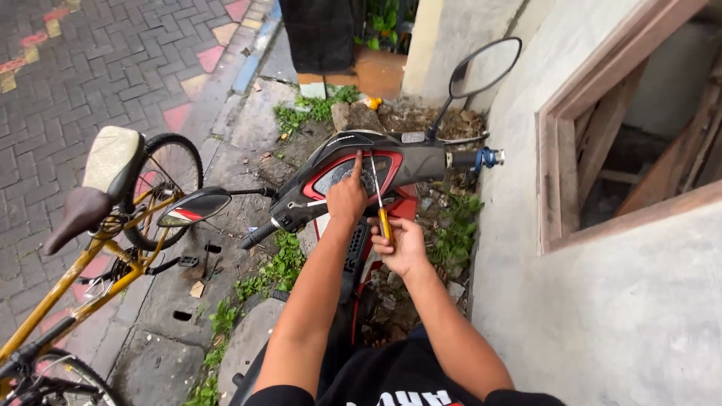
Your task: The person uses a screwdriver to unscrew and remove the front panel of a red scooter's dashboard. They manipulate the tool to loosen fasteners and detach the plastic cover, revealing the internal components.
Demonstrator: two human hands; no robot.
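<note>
On the scooter dash (342,174), right hand (402,244) holds a screwdriver (380,201).

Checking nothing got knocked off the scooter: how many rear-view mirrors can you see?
2: the right mirror stands up beside the wall; the left mirror sticks out toward the yellow bicycle.

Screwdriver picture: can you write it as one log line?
right hand: grips yellow-handled screwdriver | tip: on scooter dash panel | left hand: finger pointing by tip
</note>
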